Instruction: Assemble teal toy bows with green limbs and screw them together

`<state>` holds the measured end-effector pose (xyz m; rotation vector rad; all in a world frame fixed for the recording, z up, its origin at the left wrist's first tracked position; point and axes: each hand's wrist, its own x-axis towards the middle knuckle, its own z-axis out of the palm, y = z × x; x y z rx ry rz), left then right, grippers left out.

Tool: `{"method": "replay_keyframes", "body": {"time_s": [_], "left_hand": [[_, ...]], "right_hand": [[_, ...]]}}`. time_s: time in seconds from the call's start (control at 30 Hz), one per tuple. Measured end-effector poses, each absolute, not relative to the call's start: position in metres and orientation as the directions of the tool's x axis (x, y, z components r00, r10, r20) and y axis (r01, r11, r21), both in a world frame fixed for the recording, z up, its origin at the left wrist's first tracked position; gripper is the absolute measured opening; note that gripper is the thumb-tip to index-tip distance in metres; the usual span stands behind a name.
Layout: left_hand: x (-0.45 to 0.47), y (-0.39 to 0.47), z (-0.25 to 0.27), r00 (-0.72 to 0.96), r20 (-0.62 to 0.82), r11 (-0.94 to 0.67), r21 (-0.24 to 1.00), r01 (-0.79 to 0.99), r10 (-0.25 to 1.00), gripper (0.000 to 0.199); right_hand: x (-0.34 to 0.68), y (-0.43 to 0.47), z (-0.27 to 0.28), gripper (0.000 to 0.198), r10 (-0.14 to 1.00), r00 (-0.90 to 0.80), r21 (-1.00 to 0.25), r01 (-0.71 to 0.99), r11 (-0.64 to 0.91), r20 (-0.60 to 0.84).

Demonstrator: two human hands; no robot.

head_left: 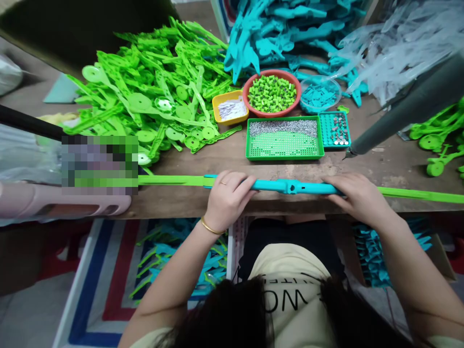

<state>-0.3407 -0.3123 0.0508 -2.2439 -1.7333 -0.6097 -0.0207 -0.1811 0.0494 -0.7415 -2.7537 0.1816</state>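
Head view shows a turquoise-and-green bar (299, 187), its middle apparently holed.

I spot a thin ring (224, 183) on the left hand (229, 199), and just behind it a gold-coloured bangle (211, 228). Set back between that hand and the right hand (357, 199), a pale yellow shirt (290, 263) bears dark lettering (282, 300), framed by long dark hair (232, 319), above dark bottoms (255, 241).

With our left hand (227, 198) and right hand (357, 197) we hold a blue bar (271, 185), green strips (174, 180) extending beyond both ends, over the surface (221, 157) near a green tray (284, 157).
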Motion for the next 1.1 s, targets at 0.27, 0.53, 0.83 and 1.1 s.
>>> {"method": "replay_keyframes", "body": {"time_s": [0.27, 0.53, 0.83, 1.1], "left_hand": [[-0.328, -0.309, 0.03, 0.184, 0.343, -0.267, 0.212, 0.94, 0.921, 0.025], [-0.323, -0.299, 0.032, 0.162, 0.298, -0.252, 0.296, 0.922, 0.941, 0.029], [-0.407, -0.349, 0.069, -0.456, 0.855, 0.15, 0.431, 0.89, 0.248, 0.025], [-0.434, -0.374, 0.014, -0.876, 0.345, 0.317, 0.834, 0.451, 0.339, 0.045]], "right_hand": [[-0.043, -0.191, 0.043, 0.026, 0.525, -0.782, -0.297, 0.441, 0.847, 0.335], [-0.057, -0.197, 0.038, 0.038, 0.555, -0.762, -0.302, 0.471, 0.829, 0.333], [-0.054, -0.192, 0.033, 0.033, 0.56, -0.716, -0.401, 0.408, 0.82, 0.417], [-0.042, -0.184, 0.028, 0.048, 0.552, -0.732, -0.364, 0.427, 0.828, 0.398]]}}
